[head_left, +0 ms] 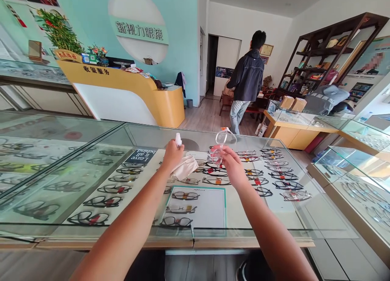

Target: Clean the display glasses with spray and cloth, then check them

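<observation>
two hands raised over the glass display case [100, 151]: left hand [172, 154] clenched on a small white spray bottle [178, 140] with a white cloth [184, 167] tucked under its fingers, right hand [230, 165] pinching clear-framed glasses [219, 145] just beside it. judgement: aim the nozzle squarely at one lens from near. keep the right pinch on the frame, fingers off the lens, cloth clear of the spray.

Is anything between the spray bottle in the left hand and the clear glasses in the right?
Nothing visible. The left hand holds the spray bottle and a cloth; the right hand holds the clear glasses up above the glass counter, open air between them.
</observation>
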Tool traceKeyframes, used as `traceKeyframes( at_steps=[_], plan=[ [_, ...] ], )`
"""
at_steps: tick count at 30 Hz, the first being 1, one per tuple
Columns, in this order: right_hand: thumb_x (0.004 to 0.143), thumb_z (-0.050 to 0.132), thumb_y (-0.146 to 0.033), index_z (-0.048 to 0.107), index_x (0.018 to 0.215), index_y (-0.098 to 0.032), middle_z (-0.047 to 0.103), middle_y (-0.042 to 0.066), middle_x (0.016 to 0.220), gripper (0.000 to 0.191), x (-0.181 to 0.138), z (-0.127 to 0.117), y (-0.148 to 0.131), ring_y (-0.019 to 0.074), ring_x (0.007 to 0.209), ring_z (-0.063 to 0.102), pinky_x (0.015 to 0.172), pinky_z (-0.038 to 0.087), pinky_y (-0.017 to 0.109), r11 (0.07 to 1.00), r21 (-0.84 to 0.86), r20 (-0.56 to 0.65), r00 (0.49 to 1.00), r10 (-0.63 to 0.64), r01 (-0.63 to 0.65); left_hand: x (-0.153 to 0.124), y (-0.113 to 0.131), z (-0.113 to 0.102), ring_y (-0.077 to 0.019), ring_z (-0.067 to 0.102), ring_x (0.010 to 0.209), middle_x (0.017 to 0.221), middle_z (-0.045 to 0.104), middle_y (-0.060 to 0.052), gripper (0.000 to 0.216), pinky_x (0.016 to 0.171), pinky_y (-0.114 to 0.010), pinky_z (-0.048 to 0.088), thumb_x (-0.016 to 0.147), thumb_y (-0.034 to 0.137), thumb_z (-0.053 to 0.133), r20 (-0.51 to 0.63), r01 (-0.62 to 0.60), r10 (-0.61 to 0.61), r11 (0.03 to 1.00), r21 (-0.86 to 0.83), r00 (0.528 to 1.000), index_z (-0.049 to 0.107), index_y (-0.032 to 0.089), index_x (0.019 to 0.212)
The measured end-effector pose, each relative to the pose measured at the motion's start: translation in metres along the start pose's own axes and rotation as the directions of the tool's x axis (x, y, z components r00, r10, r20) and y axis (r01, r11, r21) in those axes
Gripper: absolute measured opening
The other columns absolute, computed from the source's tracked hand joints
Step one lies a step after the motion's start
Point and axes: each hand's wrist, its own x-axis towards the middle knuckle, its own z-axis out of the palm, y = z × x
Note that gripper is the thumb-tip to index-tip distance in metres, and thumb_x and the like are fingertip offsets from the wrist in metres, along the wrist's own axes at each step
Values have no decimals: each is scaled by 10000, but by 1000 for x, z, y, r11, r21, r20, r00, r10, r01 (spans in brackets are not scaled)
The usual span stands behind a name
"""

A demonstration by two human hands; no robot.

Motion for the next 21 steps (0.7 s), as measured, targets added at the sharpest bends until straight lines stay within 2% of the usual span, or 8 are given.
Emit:
traceKeyframes(
  at_steps=[8,14,21],
  plan=[
    [886,818,-518,864,1063,-297,851,64,1168,287,-1,2,-5,261,1023,755,774,550,354,1000,3,15,1000,-1,1,-5,-7,1,-346,754,1248,1348,794,-183,341,1105,-439,556,976,230,605,82,-13,7,998,69,997,661,192,1310],
    [919,778,-514,858,1084,-300,844,47,1200,282,-4,2,-6,260,1044,753,791,545,353,1000,0,37,999,0,0,-6,-5,1,-376,741,1295,1329,795,-203,363,1089,-458,564,1000,257,598,84,8,-19,991,135,996,639,170,1350],
    [959,762,-511,862,1109,-314,844,43,1221,267,-4,-2,-3,274,1083,761,824,554,367,999,-33,47,999,-4,6,-10,-2,2,-397,755,1241,1273,793,-209,331,1045,-468,569,1001,267,616,68,26,-37,986,163,997,653,182,1318]
  ],
)
